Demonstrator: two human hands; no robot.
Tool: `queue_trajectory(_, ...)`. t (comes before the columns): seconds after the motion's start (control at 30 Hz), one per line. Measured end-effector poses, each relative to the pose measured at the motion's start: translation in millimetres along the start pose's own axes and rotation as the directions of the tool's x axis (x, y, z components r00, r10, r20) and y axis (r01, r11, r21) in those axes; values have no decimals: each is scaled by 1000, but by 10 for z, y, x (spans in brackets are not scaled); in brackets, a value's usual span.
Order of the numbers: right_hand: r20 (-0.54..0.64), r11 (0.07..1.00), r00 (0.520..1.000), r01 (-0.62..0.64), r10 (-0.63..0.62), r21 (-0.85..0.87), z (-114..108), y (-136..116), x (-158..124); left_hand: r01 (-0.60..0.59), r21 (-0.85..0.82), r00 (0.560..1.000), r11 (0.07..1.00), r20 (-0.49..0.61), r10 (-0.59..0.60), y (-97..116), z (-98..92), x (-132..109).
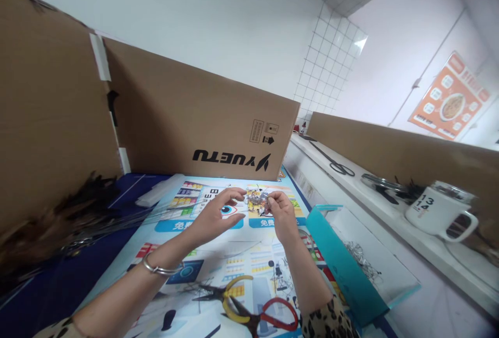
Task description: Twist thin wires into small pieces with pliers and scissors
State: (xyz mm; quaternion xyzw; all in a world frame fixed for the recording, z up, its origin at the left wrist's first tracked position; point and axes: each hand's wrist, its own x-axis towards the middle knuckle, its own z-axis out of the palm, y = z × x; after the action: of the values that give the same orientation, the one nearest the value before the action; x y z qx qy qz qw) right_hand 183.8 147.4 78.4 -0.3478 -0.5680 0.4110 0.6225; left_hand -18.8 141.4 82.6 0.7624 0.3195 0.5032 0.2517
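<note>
My left hand [218,213] is held over the printed table sheet, thumb and fingers apart, with nothing visible between them. Opposite it, my right hand [283,213] pinches its thumb and fingers together beside a small tangle of thin shiny wire pieces [256,198]. What the pinch holds is too small to make out. Closer to me lie pliers with yellow handles [237,300] and scissors with red handles [278,313]. By my right forearm, a teal box [346,270] with a white inside contains loose thin wire pieces [362,261].
Cardboard panels [195,109] wall off the back and left. A dark brown, feathery bundle [58,218] with thin stems lies at left. The white ledge [374,192] at right carries a white mug [432,210], dark scissors [341,168] and a round metal lid-like item [384,182].
</note>
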Motion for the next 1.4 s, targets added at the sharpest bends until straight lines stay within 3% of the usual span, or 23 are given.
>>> queue_trajectory(0.2,54,994,998,-39,33,106,67,35,-34,-199,145,978,969,-35,206,34,87,-41)
queue_trajectory(0.27,65,992,997,-51,44,111,92,42,-43,-214,176,973,961,-43,225,53,109,-51)
queue_trajectory(0.5,78,998,996,-52,49,34,76,27,-37,-140,165,990,976,-8,144,68,112,-53)
queue_trajectory(0.7,83,1000,996,-19,20,-16,62,-16,-46,-146,128,989,981,37,143,103,26,-38)
queue_trajectory(0.87,112,998,993,-44,39,42,85,-37,-66,-31,-110,997,993,60,37,58,45,-49)
queue_trajectory(1.07,164,987,981,-125,106,104,104,-41,-77,171,-445,985,879,60,-161,-14,130,-78)
queue_trajectory(1.2,198,982,973,-143,117,121,114,-53,-83,190,-496,981,847,51,-189,0,156,-85)
queue_trajectory(1.4,223,988,967,-142,125,61,126,-83,-79,166,-447,984,879,12,-179,17,132,-85)
